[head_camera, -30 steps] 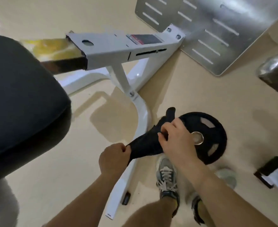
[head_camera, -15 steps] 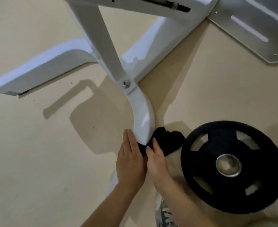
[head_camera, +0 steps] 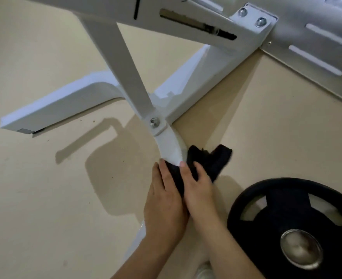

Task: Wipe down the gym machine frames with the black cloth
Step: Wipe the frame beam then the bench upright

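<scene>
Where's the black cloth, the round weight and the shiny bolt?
black cloth (head_camera: 212, 161), head view, its bunched loose end.
round weight (head_camera: 283, 214), head view, black face above its hub.
shiny bolt (head_camera: 154, 121), head view, its head.

2 hands (head_camera: 164, 200) (head_camera: 198, 188), 1 cloth (head_camera: 210, 162), 1 frame (head_camera: 129, 63), 1 weight plate (head_camera: 287, 206)
</scene>
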Available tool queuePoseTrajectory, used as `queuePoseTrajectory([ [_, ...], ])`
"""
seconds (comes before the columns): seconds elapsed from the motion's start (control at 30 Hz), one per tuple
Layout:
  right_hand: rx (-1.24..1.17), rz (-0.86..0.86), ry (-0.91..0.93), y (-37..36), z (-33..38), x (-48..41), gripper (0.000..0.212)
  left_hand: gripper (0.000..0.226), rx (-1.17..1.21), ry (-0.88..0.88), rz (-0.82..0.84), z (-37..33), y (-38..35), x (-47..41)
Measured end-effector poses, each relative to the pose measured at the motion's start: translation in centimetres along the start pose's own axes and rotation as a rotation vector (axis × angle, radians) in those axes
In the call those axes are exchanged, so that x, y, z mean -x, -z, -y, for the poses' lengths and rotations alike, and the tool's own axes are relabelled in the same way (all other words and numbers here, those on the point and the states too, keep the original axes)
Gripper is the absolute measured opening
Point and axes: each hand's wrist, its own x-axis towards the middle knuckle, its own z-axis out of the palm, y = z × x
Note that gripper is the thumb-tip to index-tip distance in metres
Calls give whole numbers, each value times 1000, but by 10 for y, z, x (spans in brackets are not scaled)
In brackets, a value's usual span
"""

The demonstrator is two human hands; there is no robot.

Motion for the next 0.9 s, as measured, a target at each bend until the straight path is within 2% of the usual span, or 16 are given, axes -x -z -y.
queuePoseTrajectory([
  [0.13,37,96,20,-6,-2,3,67,80,-131,37,11,-2,-1,-9],
  [0.23,166,158,109,3,25,-33,54,65,-292,-99,16,-8,-5,-23],
  [0.33,196,259,136,-3,55,-66,46,64,-245,-256,-125,-8,-5,-39],
  [0.43,92,357,53,-16,73,-84,44,67,-122,-294,-233,-3,4,-54],
  [0.53,-3,295,-7,-25,77,-91,39,63,-44,-294,-235,-2,9,-65],
  [0.63,-27,195,1,-21,61,-77,42,67,0,-251,-161,2,5,-49],
  [0.77,100,23,114,-14,6,-27,52,69,-164,-358,-131,21,-11,-1],
  [0.9,43,-68,52,-28,-43,33,72,82,-119,-205,-103,45,-14,41],
])
